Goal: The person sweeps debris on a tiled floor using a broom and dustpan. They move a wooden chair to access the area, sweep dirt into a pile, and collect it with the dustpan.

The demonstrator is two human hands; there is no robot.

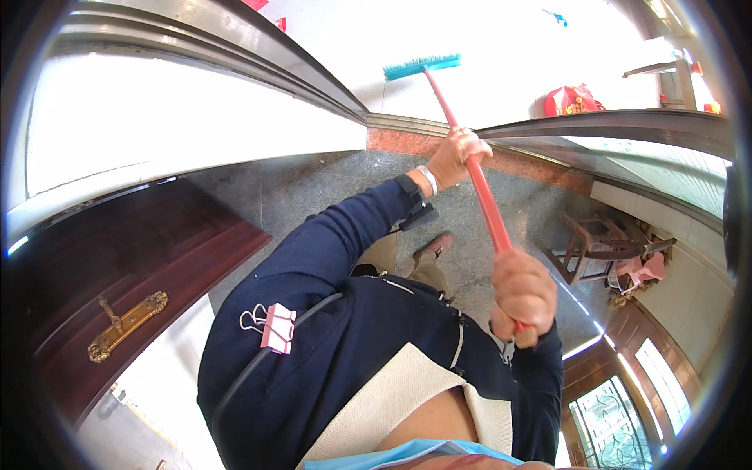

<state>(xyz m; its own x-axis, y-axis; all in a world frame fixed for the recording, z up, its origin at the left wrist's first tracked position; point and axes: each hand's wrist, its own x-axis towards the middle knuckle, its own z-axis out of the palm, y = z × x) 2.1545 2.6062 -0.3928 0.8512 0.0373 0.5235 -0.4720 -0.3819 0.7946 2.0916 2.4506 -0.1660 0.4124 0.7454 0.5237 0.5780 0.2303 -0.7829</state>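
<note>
A long-handled brush with a red handle (487, 205) and a turquoise bristled head (422, 66) reaches away from me through the doorway. Around the handle's middle my left hand (458, 154) is closed, with a pale bracelet at its wrist. Nearer my body, my right hand (524, 291) grips the handle close to its end, slightly blurred. The brush head is over the bright pale floor past the door track, bristles facing away from me; whether they touch the floor, I cannot tell.
A red stone threshold (405, 142) with a metal track crosses ahead, between glazed door panels. At the right stands a wooden chair (587, 244). A dark wooden door (194, 235) with a brass handle is at the left. Beyond the threshold lies a red bag (570, 101).
</note>
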